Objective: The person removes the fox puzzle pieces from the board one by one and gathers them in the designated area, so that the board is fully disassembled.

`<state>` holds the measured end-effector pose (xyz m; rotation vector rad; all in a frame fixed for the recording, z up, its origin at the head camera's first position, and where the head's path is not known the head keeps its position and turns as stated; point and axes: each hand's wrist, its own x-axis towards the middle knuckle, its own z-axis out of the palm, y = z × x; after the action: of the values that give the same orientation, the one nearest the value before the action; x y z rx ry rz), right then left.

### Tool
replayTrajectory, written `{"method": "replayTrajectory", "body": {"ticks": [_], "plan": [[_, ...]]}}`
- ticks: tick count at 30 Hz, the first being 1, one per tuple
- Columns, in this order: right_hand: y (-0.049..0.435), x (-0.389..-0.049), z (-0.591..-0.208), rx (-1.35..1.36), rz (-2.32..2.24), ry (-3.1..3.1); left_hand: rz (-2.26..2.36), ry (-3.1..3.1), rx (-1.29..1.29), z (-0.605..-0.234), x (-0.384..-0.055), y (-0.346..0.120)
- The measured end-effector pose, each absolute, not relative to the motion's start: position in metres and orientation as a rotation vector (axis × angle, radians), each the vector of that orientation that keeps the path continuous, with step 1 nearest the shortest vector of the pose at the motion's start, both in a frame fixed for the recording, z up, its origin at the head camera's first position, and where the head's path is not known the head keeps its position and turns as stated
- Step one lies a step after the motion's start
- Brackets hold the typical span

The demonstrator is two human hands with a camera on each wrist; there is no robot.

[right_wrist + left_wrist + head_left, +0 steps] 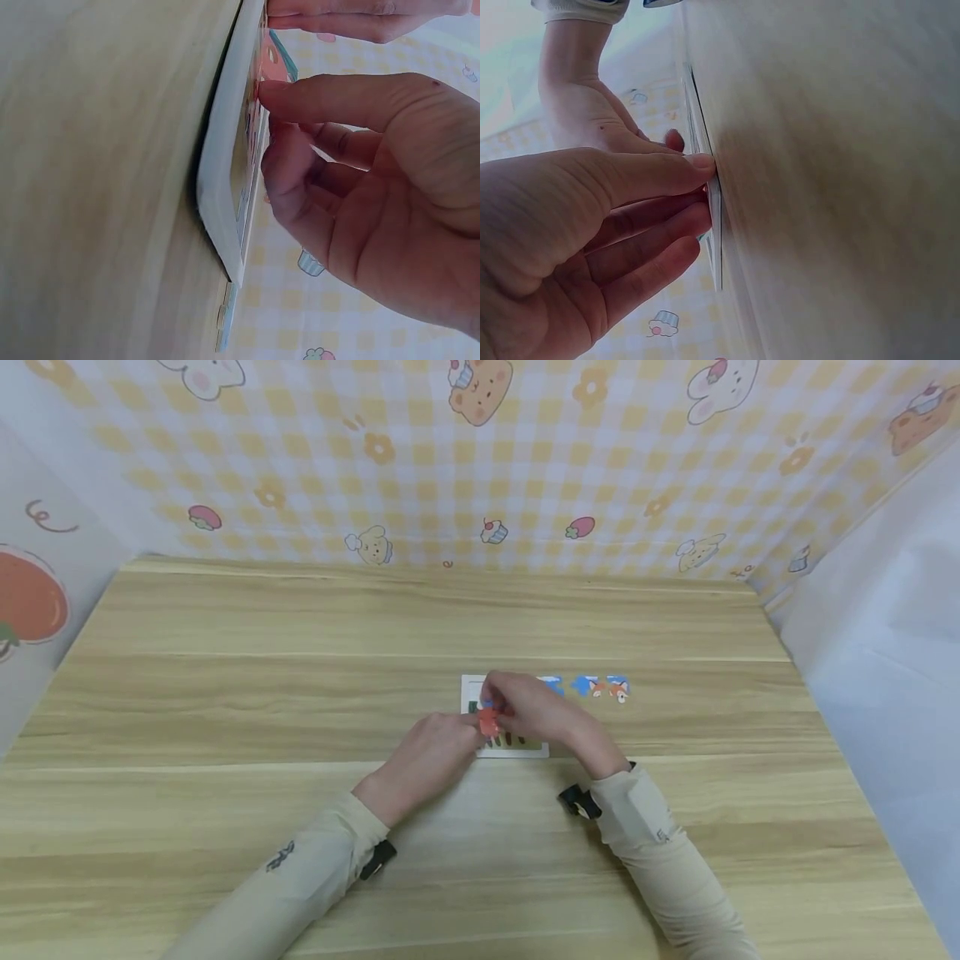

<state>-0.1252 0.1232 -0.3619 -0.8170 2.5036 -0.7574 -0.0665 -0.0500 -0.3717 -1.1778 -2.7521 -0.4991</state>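
A white-bordered puzzle board lies on the table, its picture mostly covered by both hands. The left hand rests at its left side; in the left wrist view its thumb touches the board's near edge, the other fingers slightly bent over the top. Between the hands a red puzzle piece stands raised at an angle, with a teal edge showing in the right wrist view. Thumb and index finger of the right hand pinch this piece low over the board, while the left fingertips come right up beside it.
Right of the board lie loose puzzle pieces: a blue one partly behind the right hand, another blue and orange one, and one with a fox face. A yellow checked cloth backs the wooden table.
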Motion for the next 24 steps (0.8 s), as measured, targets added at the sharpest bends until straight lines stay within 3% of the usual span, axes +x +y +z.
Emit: {"method": "replayTrajectory", "body": {"ticks": [24], "plan": [[0.1232,-0.1247,-0.3582,-0.967,-0.607,2.621,-0.443,-2.777,-1.177,-0.3702,-0.0660,-0.0504]]}}
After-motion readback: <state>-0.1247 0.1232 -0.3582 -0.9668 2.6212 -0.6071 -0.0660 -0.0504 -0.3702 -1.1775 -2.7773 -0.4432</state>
